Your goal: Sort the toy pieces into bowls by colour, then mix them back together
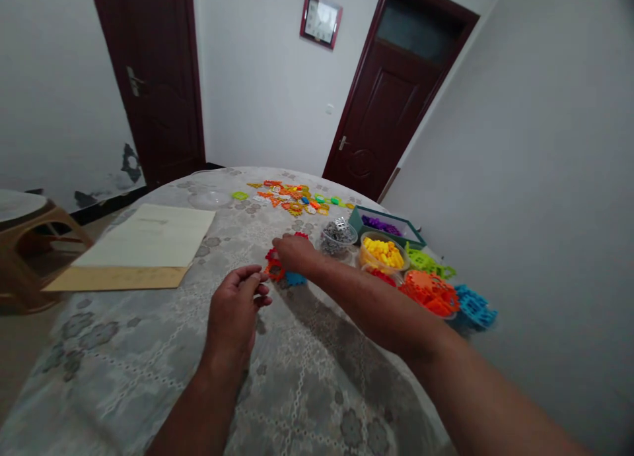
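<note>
"White walls (pixel 257 86) and two dark doors (pixel 381 106) are backing a cloth-covered table (pixel 148 357). Head view, the only one. Where are the working pieces lying?"

"Mid-table, at the fingertips. An orange-red piece (pixel 275 270) is sitting with a blue piece (pixel 296 279) beside it, partly behind the right hand (pixel 297 253)."

"Grip?"

"Right fingers are bending down over the cluster; contact hidden, cannot tell. Left hand (pixel 234 304) is hanging just beside, thumb and fingers curling together; cannot tell whether they are pinching anything."

"How far along?"

"Early, I'm judging: only a small cluster is showing, joins unreadable. Plenty is lying loose: grey pieces (pixel 335 235), yellow pieces (pixel 382 253), an orange pile (pixel 430 292) and a blue pile (pixel 474 307) on the right."

"Obstructions?"

"Right hand is masking part of the cluster; its forearm is covering some red pieces (pixel 382 276). Mixed pieces (pixel 296 208) are spreading beyond. Papers (pixel 143 238) are lying left, well apart, blocking nothing."
</note>
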A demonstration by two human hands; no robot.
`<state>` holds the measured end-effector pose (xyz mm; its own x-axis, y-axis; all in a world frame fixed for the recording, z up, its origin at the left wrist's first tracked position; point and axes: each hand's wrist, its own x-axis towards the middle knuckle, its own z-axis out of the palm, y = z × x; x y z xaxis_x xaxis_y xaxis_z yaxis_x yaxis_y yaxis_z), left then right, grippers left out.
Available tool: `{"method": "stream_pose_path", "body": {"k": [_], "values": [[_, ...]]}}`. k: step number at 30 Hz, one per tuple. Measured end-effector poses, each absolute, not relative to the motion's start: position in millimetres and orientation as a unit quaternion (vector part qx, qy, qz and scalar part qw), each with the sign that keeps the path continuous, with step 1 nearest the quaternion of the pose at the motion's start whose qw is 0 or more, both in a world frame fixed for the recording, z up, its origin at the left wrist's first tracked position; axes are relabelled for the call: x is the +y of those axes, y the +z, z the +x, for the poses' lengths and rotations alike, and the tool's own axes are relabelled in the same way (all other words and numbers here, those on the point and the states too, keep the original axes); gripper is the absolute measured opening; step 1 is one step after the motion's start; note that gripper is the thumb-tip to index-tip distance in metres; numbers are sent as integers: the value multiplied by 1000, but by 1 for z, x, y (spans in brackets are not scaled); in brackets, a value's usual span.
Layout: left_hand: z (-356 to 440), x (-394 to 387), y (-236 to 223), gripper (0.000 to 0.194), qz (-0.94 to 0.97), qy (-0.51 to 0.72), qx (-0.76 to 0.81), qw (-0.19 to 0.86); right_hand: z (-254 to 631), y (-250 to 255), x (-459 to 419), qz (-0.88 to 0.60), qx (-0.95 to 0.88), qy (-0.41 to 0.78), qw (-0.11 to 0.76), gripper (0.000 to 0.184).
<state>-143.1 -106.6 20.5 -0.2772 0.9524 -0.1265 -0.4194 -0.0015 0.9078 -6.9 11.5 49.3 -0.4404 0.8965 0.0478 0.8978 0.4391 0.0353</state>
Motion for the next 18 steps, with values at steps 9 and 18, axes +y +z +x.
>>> {"method": "stream_pose_path", "body": {"k": [9,18], "values": [[-143,-107,20,37,310,635,492,509,99,117,-44,-560,-802,96,186,15],[-140,-104,20,34,306,633,511,494,266,130,-121,-691,-616,189,328,24]]}}
